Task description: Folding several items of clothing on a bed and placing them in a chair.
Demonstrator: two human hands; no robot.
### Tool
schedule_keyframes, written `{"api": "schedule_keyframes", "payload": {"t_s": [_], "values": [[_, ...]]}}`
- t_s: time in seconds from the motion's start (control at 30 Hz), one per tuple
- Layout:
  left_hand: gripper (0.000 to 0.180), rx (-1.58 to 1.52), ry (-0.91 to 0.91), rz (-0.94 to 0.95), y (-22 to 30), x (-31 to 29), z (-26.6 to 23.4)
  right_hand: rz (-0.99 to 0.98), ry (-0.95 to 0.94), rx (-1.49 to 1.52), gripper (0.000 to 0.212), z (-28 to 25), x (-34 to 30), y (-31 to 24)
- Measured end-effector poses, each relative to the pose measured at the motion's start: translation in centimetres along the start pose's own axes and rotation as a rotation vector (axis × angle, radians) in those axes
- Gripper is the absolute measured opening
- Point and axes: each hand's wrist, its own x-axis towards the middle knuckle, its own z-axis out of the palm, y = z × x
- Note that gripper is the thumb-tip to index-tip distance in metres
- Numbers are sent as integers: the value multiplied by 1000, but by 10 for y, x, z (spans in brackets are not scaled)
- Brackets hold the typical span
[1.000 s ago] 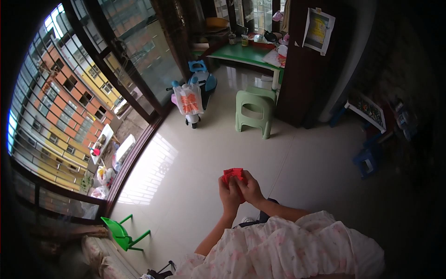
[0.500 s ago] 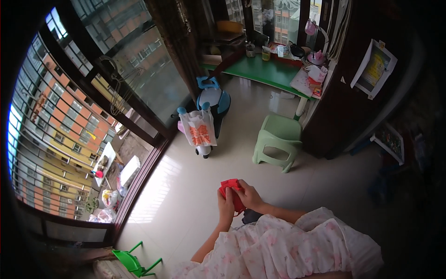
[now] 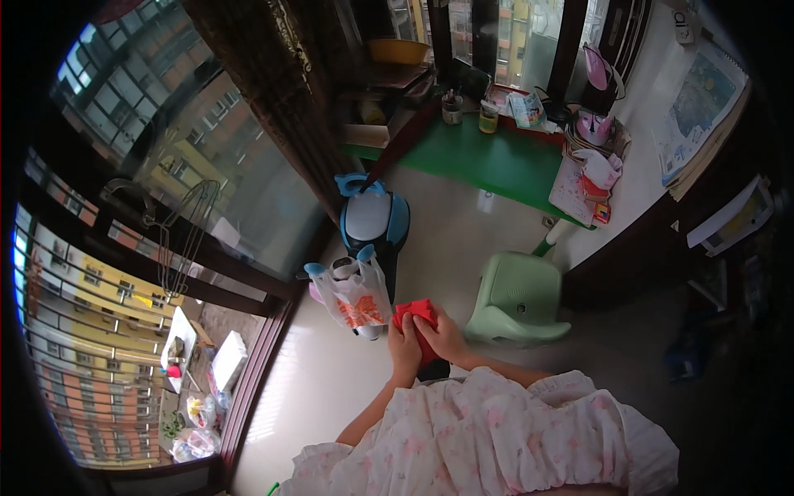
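In front of my body, both hands are closed round a soft red cloth item [image 3: 415, 308], which looks like a folded cloth or small pouch. My left hand [image 3: 405, 349] grips its left side with the thumb up. My right hand [image 3: 447, 339] holds the right side, its fingers wrapped behind. The upper edge of the red cloth shows above my fingers, and a darker red part hangs between my palms. Most of its back is hidden.
Ahead stands a pale green plastic stool [image 3: 519, 289]. A blue and grey ride-on toy [image 3: 374, 217] carries a white plastic bag [image 3: 357, 299] to the left. Beyond are a green desk [image 3: 475, 165] and a pink lamp [image 3: 593, 126]. A dark-framed glass door [image 3: 269, 293] lines the left.
My view has moved forward, so the stool, toy and desk appear nearer. The green chair at lower left has nearly left the picture. Both hands keep their hold on the red cloth.
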Motion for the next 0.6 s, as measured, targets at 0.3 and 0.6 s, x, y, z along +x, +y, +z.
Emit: {"api": "schedule_keyframes", "payload": {"t_s": [0.3, 0.6], "values": [[31, 145, -270, 122, 60, 198, 54, 120, 139, 233, 34, -8, 182, 7], [33, 185, -483, 119, 34, 329, 159, 196, 245, 257, 35, -64, 310, 63]]}}
